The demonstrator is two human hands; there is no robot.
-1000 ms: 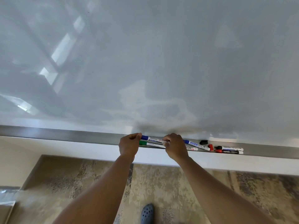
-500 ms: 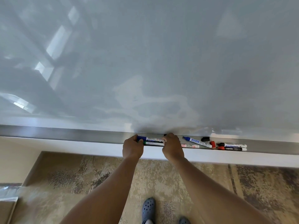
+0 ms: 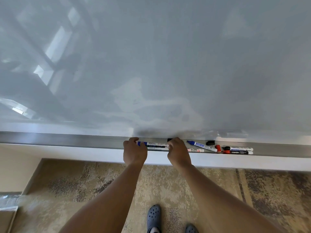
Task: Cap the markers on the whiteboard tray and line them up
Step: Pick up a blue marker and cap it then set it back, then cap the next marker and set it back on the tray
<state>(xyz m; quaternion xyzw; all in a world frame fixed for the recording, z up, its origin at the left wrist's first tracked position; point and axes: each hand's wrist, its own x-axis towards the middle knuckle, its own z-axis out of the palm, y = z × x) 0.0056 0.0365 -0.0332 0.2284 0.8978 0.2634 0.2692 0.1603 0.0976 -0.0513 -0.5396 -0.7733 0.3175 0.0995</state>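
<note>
Blue is the cap colour on the marker (image 3: 152,144) both hands are working, lying lengthwise on the metal tray (image 3: 67,140) just below the middle of the frame. The left hand (image 3: 134,151) pinches the capped end between thumb and fingertips; the right hand (image 3: 178,152) is curled over the other end, fingers together, though what it presses on is hidden under the knuckles. A second marker (image 3: 158,148) with a dark band lies directly in front of the blue one, touching it along its length.

To do this step well, I would keep both markers flat against the tray's back edge and square their ends with a light push from each side, not a lift, since round barrels roll easily on smooth metal. The ends under the right hand should be checked for caps by feel before letting go.

Right of the hands lies a red-lettered marker (image 3: 196,150), then an uncapped blue marker (image 3: 202,146) lying at a slant. A loose black cap (image 3: 210,142) and a red cap (image 3: 218,148) sit near it. Further right, two more markers (image 3: 239,150) lie side by side; both seem capped, judging by their coloured ends.

Above, the whiteboard (image 3: 151,64) fills the upper frame, grey, smeared and reflecting window light at upper left. Below, a mottled tan carpet (image 3: 168,182) and the person's dark perforated shoes (image 3: 154,217) show at the bottom centre.
</note>
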